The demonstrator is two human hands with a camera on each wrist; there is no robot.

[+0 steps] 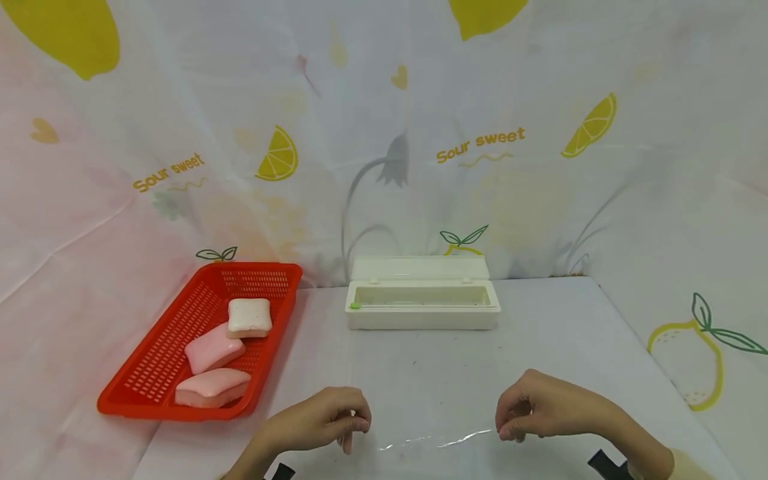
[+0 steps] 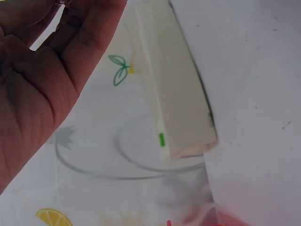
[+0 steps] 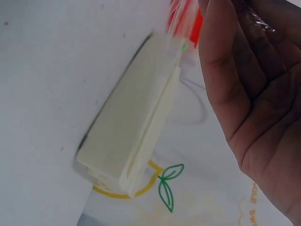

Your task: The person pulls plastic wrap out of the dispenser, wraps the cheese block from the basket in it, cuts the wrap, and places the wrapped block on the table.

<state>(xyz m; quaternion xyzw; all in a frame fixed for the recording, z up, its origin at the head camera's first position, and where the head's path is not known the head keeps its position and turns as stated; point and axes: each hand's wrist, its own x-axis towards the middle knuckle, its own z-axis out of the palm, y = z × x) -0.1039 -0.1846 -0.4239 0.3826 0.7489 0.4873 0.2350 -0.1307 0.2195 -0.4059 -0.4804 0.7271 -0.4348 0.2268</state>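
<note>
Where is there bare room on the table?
Bare table lies right of the white box, and from it toward the left hand and right hand. Crowded: the right of the red basket, with three soaps, and between the hands, where clear film shows.

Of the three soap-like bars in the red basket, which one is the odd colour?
The white bar, farthest back of the three; the middle bar and the front bar are both pink.

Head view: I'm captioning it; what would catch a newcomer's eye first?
The red perforated plastic basket at left, holding a white soap-like block and two pink ones. Next, glinting clear film between the left hand and right hand, in front; an open white oblong box beyond.
</note>
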